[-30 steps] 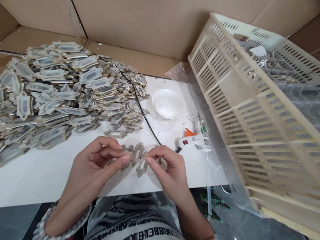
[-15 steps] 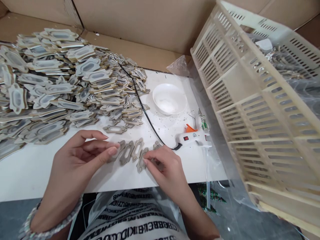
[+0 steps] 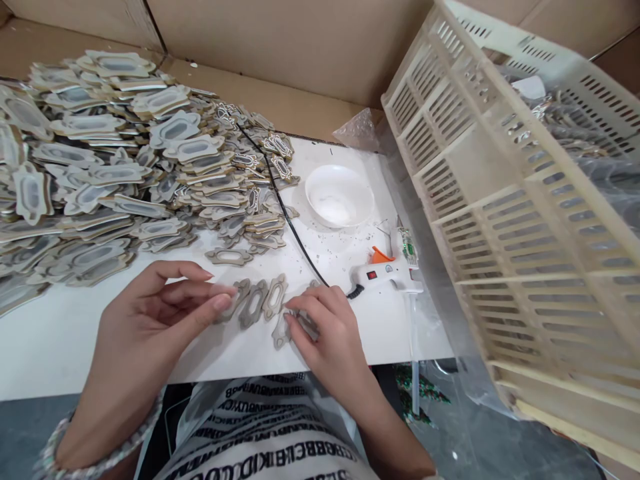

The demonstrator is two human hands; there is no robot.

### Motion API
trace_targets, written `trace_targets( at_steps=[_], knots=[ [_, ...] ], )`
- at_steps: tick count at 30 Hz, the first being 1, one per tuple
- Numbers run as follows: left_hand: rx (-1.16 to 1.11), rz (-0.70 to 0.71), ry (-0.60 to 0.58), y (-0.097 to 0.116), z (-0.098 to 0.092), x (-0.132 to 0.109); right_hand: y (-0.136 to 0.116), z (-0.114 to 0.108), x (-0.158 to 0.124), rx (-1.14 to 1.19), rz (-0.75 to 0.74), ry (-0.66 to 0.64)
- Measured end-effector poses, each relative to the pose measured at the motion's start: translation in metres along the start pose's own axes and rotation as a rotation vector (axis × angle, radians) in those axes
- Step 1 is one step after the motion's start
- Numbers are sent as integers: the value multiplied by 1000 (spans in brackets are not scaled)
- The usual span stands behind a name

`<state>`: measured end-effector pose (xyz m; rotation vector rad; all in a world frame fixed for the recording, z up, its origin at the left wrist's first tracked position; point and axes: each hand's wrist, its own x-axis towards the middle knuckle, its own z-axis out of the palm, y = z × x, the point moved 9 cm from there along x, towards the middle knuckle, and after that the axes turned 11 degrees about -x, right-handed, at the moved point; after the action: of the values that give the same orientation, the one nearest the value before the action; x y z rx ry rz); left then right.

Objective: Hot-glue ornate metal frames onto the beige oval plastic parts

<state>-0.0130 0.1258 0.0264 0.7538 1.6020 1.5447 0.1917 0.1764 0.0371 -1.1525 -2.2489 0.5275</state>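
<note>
Small grey-beige frame-shaped pieces with oval openings lie in a short row on the white table (image 3: 215, 363). My left hand (image 3: 150, 313) is half curled, its thumb and a finger close together over the leftmost piece (image 3: 240, 293); what they pinch, if anything, is hidden. Beside that lie a second frame piece (image 3: 253, 304) and a third frame piece (image 3: 275, 297). My right hand (image 3: 327, 330) pinches the upper part of a frame-shaped piece (image 3: 281, 332) nearer the table's front edge. Another piece is partly covered by the right fingers.
A large heap of similar frame pieces (image 3: 100, 160) fills the left. A white bowl (image 3: 340, 197) stands beyond my right hand. A white glue gun (image 3: 387, 275) lies to the right, its black cord (image 3: 295, 230) crossing the table. A tall plastic crate (image 3: 480, 193) borders the right side.
The right fingertips have shifted slightly on the frame piece, which has turned a little. My left hand has stayed nearly in place.
</note>
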Motion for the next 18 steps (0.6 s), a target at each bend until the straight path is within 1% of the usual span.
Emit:
trace_targets(
  at_steps=[4, 6, 9, 12, 18],
  knots=[
    [47, -22, -30, -3, 5, -4, -3, -9, 1, -19, -7, 50],
    [61, -25, -37, -3, 6, -6, -8, -8, -1, -67, -71, 12],
    [83, 2, -36, 0, 6, -9, -15, -4, -9, -162, -171, -78],
    [111, 24, -15, 2, 2, -10, -14, -3, -15, -229, -196, -113],
    [119, 35, -25, 3, 2, -10, -10, -5, -17, -263, -223, -40]
  ],
)
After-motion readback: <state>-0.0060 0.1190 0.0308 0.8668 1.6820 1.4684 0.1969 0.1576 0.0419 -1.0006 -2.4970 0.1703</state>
